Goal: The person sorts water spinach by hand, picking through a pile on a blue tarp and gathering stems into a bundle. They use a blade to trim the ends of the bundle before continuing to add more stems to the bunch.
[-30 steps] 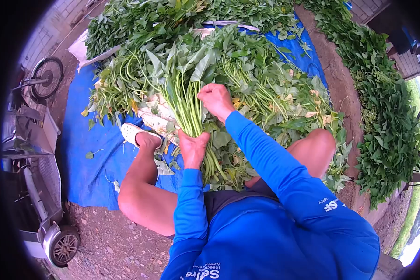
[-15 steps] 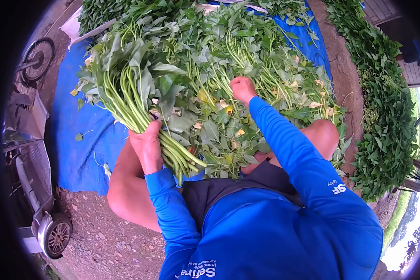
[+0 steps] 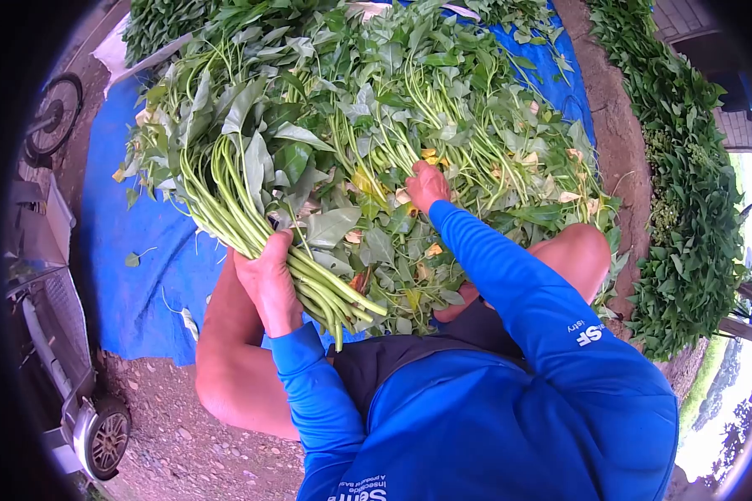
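Note:
My left hand is wrapped round a thick bunch of water spinach. The long pale-green stems slant across my lap, cut ends at lower right, arrow-shaped leaves at upper left. Over the loose heap of water spinach, my right hand is closed, its fingers curled at the lower ends of several stems. The fingertips are partly hidden, but the stems run into them. Yellowed leaves lie among the green ones near this hand.
A blue tarp lies under the heap, with stray leaves on its left part. My bent legs frame the near edge. A leafy hedge-like row runs along the right. At left are a wheel and a metal cart-like frame.
My right hand has drawn slightly left and toward my body. The bunch in my left hand has shifted a little downward, its cut ends farther right.

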The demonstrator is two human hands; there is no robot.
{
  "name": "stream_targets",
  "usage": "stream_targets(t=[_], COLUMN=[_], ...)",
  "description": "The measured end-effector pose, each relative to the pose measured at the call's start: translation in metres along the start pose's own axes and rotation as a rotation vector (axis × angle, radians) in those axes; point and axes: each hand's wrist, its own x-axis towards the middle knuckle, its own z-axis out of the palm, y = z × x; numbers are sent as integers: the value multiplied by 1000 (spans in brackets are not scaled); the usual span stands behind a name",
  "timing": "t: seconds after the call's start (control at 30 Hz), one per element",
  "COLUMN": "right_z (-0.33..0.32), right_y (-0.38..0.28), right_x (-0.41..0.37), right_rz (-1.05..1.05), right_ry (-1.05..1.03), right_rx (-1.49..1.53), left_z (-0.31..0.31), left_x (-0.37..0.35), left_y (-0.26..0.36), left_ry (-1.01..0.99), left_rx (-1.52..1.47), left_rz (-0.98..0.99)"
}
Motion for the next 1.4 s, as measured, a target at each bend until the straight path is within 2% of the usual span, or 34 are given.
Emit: stream_targets(t=[0.1,0.2,0.23,0.27,0.33,0.37,0.47,0.6,0.63,0.73,0.77,0.87,1.0,1.07,1.23,1.33,1.4], right_z=[-1,-9,-20,-39,-65,-74,-84,-114,-128,-157,-168,-193,-214,-224,-226,-231,-231], right_y=[0,0,-11,-16,-12,0,14,26,27,15,12,7,-10,-28,-33,-53,-65], right_x=[5,15,10,5,7,8,7,0,-3,-17,-27,-51,-83,-110,-140,-152,-158], right_rz=[11,115,182,243,583,589,603,603,593,521,480,316,244,210,-84,-241,-316], right_ry=[-59,-62,-17,-57,-182,-233,-316,-630,-802,-837,-789,-846,-596,-350,7,245,262], right_rx=[28,361,501,701,992,1093,980,1044,1164,1193,1212,1253,1193,1052,810,427,387], left_z=[11,13,14,14,16,16,18,12,14,11,13,15,13,18,31,37,44], left_x=[-6,-9,-10,-12,-13,-12,-18,-16,-20,-18,-20,-24,-18,-18,-22,-22,-24], left_y=[-1,-2,0,0,0,-4,-1,-10,-9,-11,-10,-9,-25,-31,-45,-52,-65], left_ry=[-18,-32,-26,-24,-38,-58,-77,-124,-111,-146,-138,-150,-183,-179,-214,-265,-233], left_rx=[37,19,23,15,3,-22,-52,-24,-31,-35,-38,-46,-26,-21,-40,-68,-50], left_rz=[20,31,38,47,57,57,41,12,31,9,8,-24,-12,-9,-116,-131,-132])
